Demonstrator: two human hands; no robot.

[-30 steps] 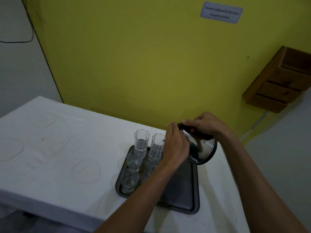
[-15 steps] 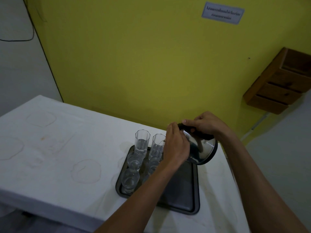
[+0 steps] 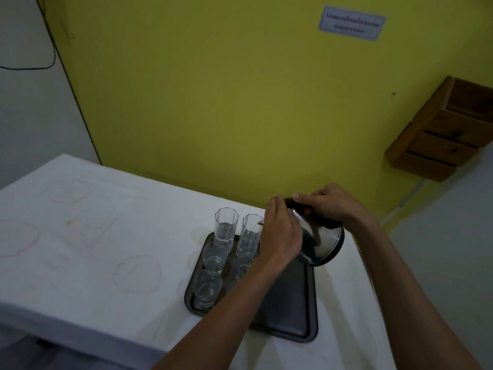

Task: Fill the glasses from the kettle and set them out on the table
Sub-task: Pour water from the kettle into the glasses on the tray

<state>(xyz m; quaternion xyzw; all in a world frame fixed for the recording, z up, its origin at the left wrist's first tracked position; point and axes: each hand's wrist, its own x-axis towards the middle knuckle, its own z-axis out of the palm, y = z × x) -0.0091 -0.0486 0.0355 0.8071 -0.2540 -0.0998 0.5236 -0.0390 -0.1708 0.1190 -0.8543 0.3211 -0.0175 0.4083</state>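
A steel kettle (image 3: 321, 243) is tipped steeply to the left over a dark tray (image 3: 288, 311), its spout at the rim of a tall clear glass (image 3: 250, 231). My right hand (image 3: 333, 204) grips the kettle's black handle from above. My left hand (image 3: 280, 233) lies against the kettle's front and hides the spout and lid. A second tall glass (image 3: 226, 228) stands left of the first with some water in it. Several shorter glasses (image 3: 210, 284) stand on the tray's left side.
The tray sits on a table under a white stained cloth (image 3: 106, 236), near its right end. A yellow wall rises behind, with a wooden rack (image 3: 442, 132) at the right and a paper notice (image 3: 352, 22) above.
The kettle and both hands have hardly moved; the pouring pose holds. The view has shifted slightly.
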